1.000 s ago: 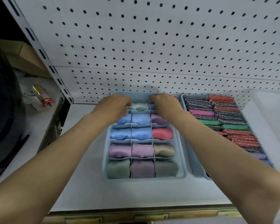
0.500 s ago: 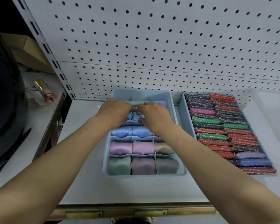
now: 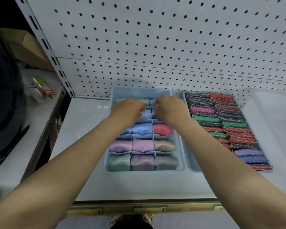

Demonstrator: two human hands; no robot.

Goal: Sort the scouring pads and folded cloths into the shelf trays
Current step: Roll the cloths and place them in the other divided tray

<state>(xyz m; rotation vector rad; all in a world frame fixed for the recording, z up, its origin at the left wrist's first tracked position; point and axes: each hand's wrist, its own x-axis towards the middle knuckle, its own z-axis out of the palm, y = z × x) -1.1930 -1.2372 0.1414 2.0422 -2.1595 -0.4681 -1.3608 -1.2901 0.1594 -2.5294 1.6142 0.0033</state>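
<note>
A light-blue divided tray (image 3: pixel 139 90) on the white shelf holds folded satin cloths, one per cell, in blue, purple, pink, beige, green and grey. Both hands reach into its second row from the back. My left hand (image 3: pixel 128 111) curls its fingers onto the blue cloth (image 3: pixel 146 116) in the middle cell. My right hand (image 3: pixel 171 109) pinches at that cloth's right edge, beside the divider; its fingertips are partly hidden. To the right, a second blue tray (image 3: pixel 193 168) is packed with glittery scouring pads (image 3: pixel 234 129) in red, green, black, pink and purple.
A pegboard wall (image 3: pixel 155 47) rises directly behind the trays. The shelf's front edge (image 3: pixel 139 208) carries label strips. A side table on the left holds a cardboard box (image 3: pixel 26 45), a small tool (image 3: pixel 41 90) and a large dark object (image 3: pixel 3 96).
Both hands came from the back row to the second row. The right hand has since shifted slightly right, uncovering the pink cloth. The view has tilted down a little.
</note>
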